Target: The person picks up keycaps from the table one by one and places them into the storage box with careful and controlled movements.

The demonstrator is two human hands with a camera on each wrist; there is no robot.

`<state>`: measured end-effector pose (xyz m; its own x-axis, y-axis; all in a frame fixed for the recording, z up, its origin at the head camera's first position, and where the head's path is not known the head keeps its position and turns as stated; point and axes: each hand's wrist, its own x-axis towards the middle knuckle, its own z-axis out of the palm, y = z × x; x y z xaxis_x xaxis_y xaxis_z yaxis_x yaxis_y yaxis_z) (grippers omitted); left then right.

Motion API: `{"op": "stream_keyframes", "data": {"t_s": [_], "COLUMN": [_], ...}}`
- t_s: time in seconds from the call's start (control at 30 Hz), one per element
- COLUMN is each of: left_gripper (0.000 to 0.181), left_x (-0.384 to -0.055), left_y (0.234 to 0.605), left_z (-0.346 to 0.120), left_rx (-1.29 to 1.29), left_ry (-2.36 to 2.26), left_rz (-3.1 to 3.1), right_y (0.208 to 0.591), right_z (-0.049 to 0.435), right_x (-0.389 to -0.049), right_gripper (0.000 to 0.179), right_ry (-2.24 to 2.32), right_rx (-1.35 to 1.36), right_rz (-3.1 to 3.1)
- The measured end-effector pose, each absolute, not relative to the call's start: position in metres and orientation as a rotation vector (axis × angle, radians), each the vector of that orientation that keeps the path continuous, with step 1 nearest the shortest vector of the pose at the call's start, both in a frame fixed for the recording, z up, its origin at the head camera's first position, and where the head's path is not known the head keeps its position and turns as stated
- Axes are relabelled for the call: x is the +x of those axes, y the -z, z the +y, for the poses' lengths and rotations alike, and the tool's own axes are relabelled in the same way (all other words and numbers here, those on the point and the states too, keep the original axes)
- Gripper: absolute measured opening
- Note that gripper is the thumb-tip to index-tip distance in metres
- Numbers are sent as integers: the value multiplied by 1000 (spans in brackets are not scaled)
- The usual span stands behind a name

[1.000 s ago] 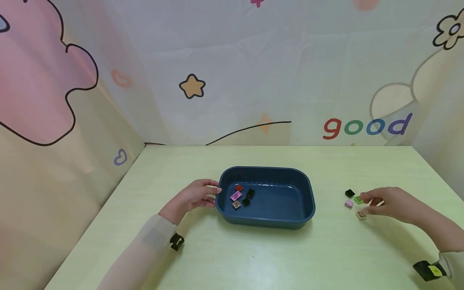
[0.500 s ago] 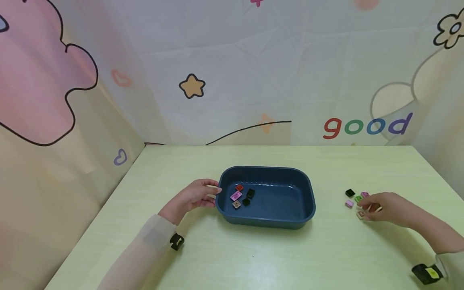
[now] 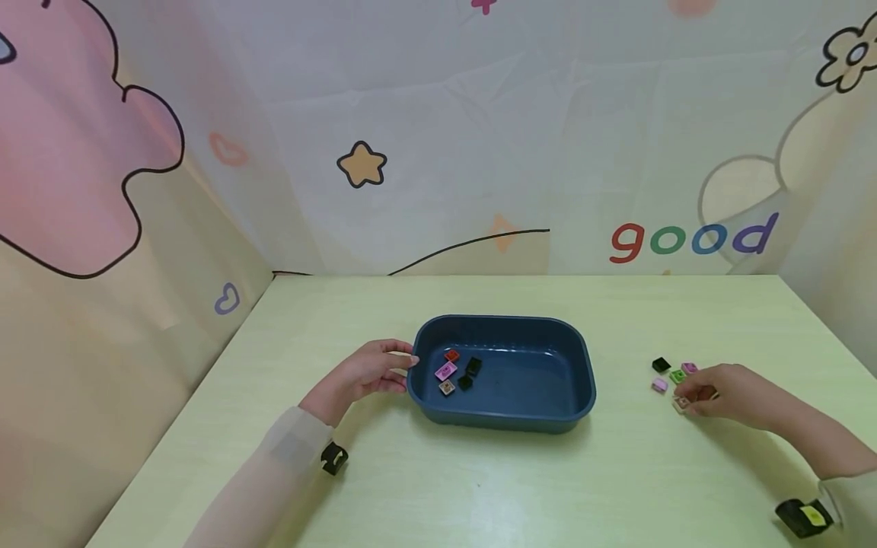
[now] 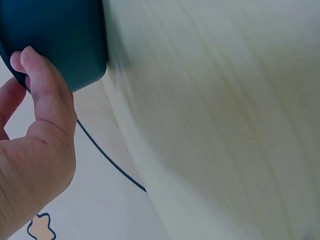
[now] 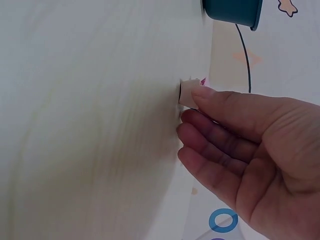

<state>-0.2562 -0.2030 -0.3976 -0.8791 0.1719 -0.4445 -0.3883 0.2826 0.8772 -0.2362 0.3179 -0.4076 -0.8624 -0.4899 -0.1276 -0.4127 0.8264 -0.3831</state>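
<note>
At the left end of a dark blue plastic basin [image 3: 503,422], my left hand [image 3: 370,369] holds the rim, thumb tip over the edge and the other fingers against the outer wall. In the left wrist view those fingers [image 4: 47,95] touch the basin's side. On the right, my right hand [image 3: 729,392] pinches a small beige toy brick [image 3: 680,403] low over the table. The right wrist view shows the thumb on the brick [image 5: 188,93]; its far side is hidden. Beside these fingertips lie a green brick [image 3: 677,377] and a magenta-pink brick [image 3: 689,368].
A black brick [image 3: 661,364] and a light pink brick [image 3: 659,385] lie nearby on the pale table [image 3: 479,495]. Inside the basin's left half sit several small bricks, among them a red one [image 3: 451,355] and a pink one [image 3: 446,371]. A printed cloth backdrop [image 3: 452,167] stands behind.
My right hand has shifted slightly left and its fingers have closed on the beige brick. The magenta-pink brick, hidden a second ago, now shows behind the hand. My left hand stays at the basin.
</note>
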Motion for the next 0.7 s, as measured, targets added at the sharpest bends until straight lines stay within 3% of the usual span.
{"op": "stream_keyframes", "data": {"t_s": [0.7], "left_gripper": [36], "left_x": [-257], "left_y": [399], "left_z": [-204], "left_rx": [-186], "left_ry": [-1643], "left_rz": [2090], "right_y": [388], "right_z": [315], "right_x": [-237], "right_gripper": [14], "right_ry": [528], "right_rx": [-666], "right_rz": [2815]}}
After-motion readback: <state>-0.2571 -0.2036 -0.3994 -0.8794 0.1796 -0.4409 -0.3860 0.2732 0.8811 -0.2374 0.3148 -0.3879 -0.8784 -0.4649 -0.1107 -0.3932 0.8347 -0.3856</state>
